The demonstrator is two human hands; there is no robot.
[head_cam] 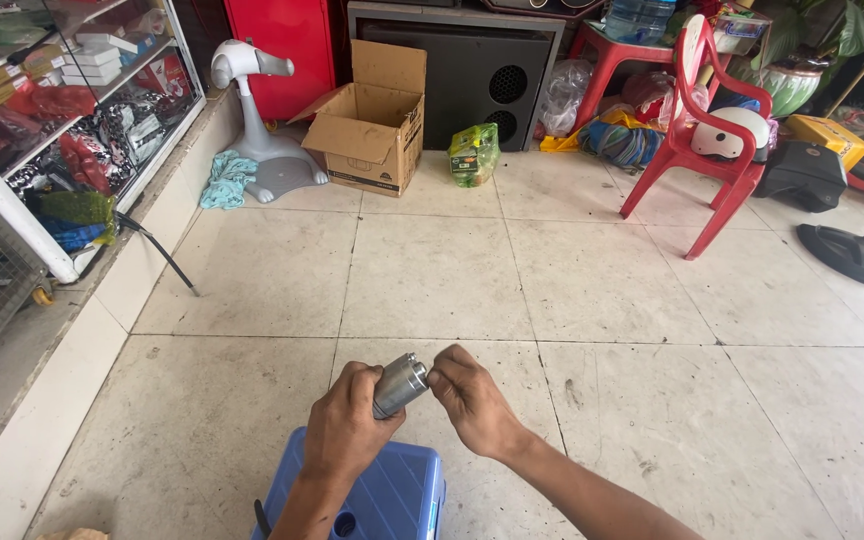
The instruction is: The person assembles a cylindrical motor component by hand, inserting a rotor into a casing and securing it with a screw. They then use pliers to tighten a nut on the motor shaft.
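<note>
Big pale floor tiles (432, 270) fill the room. Far back sit a brown cardboard box (367, 125) and a red chair (702, 130). Just below the hands is a blue case (392, 495). Nothing blocks them. Left hand (347, 430) wraps tight around a small silver can (399, 385). Right hand (472, 400) pinches its top end with its fingertips.

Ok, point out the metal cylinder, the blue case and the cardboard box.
metal cylinder (399, 385), head view, middle of its side.
blue case (392, 495), head view, ribbed lid.
cardboard box (364, 140), head view, front flap.
</note>
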